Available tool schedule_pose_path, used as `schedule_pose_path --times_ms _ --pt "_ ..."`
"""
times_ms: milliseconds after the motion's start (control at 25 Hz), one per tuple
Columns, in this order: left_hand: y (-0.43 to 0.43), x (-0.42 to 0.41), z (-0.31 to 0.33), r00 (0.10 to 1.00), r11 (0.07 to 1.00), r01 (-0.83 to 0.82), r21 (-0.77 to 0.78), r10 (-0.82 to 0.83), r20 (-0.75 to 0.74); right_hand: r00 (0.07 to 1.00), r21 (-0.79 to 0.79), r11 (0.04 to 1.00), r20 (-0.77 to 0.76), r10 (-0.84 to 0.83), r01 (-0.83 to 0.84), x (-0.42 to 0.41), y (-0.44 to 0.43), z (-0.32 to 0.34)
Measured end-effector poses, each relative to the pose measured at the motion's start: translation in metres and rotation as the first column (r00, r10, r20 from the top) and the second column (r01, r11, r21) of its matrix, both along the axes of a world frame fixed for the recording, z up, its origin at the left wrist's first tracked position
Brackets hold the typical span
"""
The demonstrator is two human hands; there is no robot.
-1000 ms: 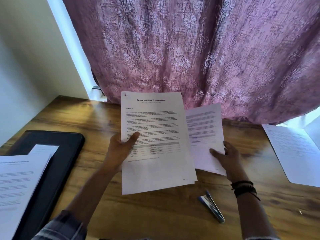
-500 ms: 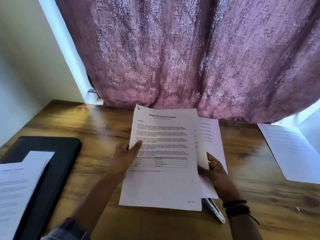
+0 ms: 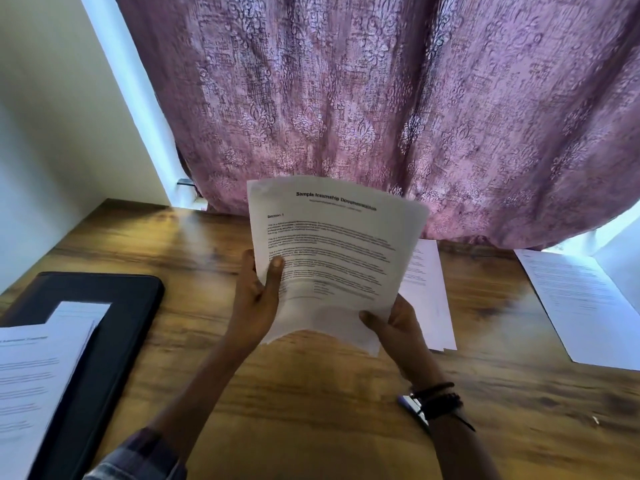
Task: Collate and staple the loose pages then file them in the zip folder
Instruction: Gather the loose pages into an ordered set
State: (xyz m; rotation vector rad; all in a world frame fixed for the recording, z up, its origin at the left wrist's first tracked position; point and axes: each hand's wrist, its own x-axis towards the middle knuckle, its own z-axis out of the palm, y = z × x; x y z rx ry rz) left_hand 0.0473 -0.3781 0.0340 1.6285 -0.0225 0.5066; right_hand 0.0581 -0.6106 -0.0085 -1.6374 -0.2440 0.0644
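At the lower left of the frame a black zip folder [image 3: 117, 341] lies flat on the wooden desk [image 3: 311, 410], with printed sheets [image 3: 31, 386] resting over its near half and running off the bottom-left edge. Toward the centre, the left hand [image 3: 254, 303] has its grip pinching the left edge of a sheaf of pages [image 3: 332, 251] – thumb pressed on the printed front, fingers behind. The sheaf is held up off the desk in the middle of the frame, its headed first page facing the camera, its top reaching in front of the purple patterned curtain [image 3: 381, 98] and its bottom edge bowed. The right hand [image 3: 398, 329] pinches the lower right corner of the same sheaf, thumb on the front and fingers tucked behind. Dark bands [image 3: 438, 400] circle that wrist, and just beside them a blue and silver stapler [image 3: 408, 405] shows on the desk, mostly hidden by the wrist. Behind the right hand more pages [image 3: 429, 299] lie flat on the desk, partly covered by the sheaf. At the far right another printed sheet [image 3: 581, 306] lies on the desk, well apart from the rest.
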Motion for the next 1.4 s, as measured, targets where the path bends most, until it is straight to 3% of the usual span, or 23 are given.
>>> schedule_pose_path --times_ms 200,480,880,1040,1120,1200,1320,1400 --pt "0.005 -0.002 -0.007 0.998 0.999 0.046 -0.02 -0.045 0.04 0.999 0.014 0.999 -0.017 -0.031 0.031 0.005 0.007 -0.005" --pt "0.005 -0.003 -0.025 0.994 0.998 0.053 -0.029 -0.055 -0.09 0.997 -0.021 0.998 -0.033 -0.063 0.062 0.003 0.006 -0.017" --pt "0.008 0.0 -0.024 0.985 0.99 0.096 0.1 -0.08 -0.153 0.994 -0.147 0.984 -0.028 -0.101 0.096 0.003 0.004 -0.018" --pt "0.006 0.002 -0.013 0.967 0.993 0.111 -0.033 -0.116 -0.227 0.987 -0.082 0.992 -0.121 -0.105 0.096 0.004 -0.007 -0.018" --pt "0.006 0.004 -0.01 0.91 0.958 0.145 -0.248 -0.227 -0.346 0.986 0.009 0.998 -0.153 -0.065 0.067 0.003 -0.019 -0.019" --pt "0.003 0.003 -0.009 0.825 0.919 0.163 -0.359 -0.326 -0.461 0.982 0.11 0.994 -0.189 0.003 0.018 -0.003 -0.031 -0.017" --pt "-0.015 -0.003 -0.01 0.784 0.926 0.187 -0.328 -0.342 -0.518 0.965 0.232 0.972 -0.247 0.093 -0.034 -0.016 -0.049 -0.011" --pt "-0.029 -0.003 -0.011 0.792 0.942 0.161 -0.296 -0.302 -0.53 0.964 0.195 0.98 -0.265 0.006 0.047 -0.018 -0.068 -0.013"
